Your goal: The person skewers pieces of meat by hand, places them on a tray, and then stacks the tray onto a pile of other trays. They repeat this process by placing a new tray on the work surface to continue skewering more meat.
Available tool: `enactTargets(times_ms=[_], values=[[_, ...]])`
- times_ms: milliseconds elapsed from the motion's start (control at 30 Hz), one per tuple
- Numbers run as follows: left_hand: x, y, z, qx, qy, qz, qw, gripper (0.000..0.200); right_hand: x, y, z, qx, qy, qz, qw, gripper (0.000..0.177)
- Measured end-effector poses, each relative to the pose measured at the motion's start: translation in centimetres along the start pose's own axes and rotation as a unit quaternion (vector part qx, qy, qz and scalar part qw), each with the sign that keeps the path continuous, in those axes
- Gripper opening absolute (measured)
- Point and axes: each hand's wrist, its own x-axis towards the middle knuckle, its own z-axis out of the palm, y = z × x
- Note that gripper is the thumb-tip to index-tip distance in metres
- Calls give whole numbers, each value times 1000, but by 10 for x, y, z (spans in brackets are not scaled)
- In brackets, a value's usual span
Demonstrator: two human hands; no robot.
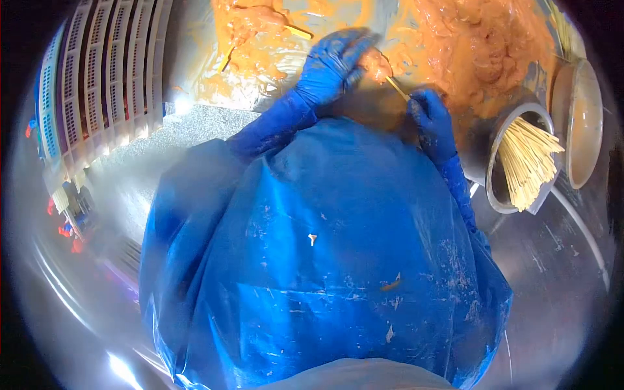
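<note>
Below the blue apron (325, 247), marinated meat (481, 45) covers the worktop (552, 273). The left hand (331, 65) reaches forward, its grip closed around a meat piece (376, 65). The right hand (430, 120), its grip pinched tight, angles a skewer (396, 86) into that piece.

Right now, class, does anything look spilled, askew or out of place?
A stray skewer lies in the marinated meat at upper left, away from the skewer tin on the right. Pale scraps and orange smears spot the blue apron. The left hand pinches a meat piece; the right hand grips a second skewer.
</note>
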Motion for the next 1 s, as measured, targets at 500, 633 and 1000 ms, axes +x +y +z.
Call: enactTargets(times_ms=[500,633,1000], values=[[0,13,19,3,-116,108,987,75,8,-6,4,20,-38,-2,999,8],[-3,18,13,6,-147,149,978,74,12,2,4,71,-44,-39,996,11],[21,-43,10,80,-52,110,989,70,13,-1,1,52,-44,-31,997,15]])
